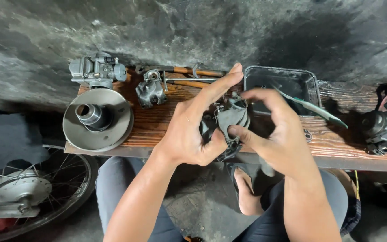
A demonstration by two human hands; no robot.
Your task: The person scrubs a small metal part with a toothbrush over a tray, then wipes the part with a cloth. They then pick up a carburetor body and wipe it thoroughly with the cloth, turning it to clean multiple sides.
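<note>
Nearest the camera, both forearms rise from the person's lap toward the wooden bench [166, 121], the landmark for all positions below.

1. Left hand [189, 130]: partly closed, just above the bench's near edge. Thumb and palm clasp a small dark metal part [231, 118]; the index finger is extended straight toward the far side.
2. Right hand [276, 134]: curled, thumb and fingertips pinching the right side of the same part. The part is held between both hands, clear of the bench top.
3. Progress, as a judgement: the part is out of any assembly and under inspection or hand work; nothing shows it refitted. A second small metal casting [150, 89] lies loose on the bench to the left of the hands, so disassembly appears well advanced and reassembly outstanding.
4. Left end of the bench: a grey pulley disc [97, 118] lies flat; beyond it, at the far edge, sits a carburettor [97, 69].
5. Far edge, centre: wooden-handled tools [193, 76]. To their right, a dark rectangular tray [283, 85] with a green-handled tool [314, 107] across its rim.
6. Below the bench's left end: a spoked wheel [23, 192].

No packages, labels or signs are visible.
</note>
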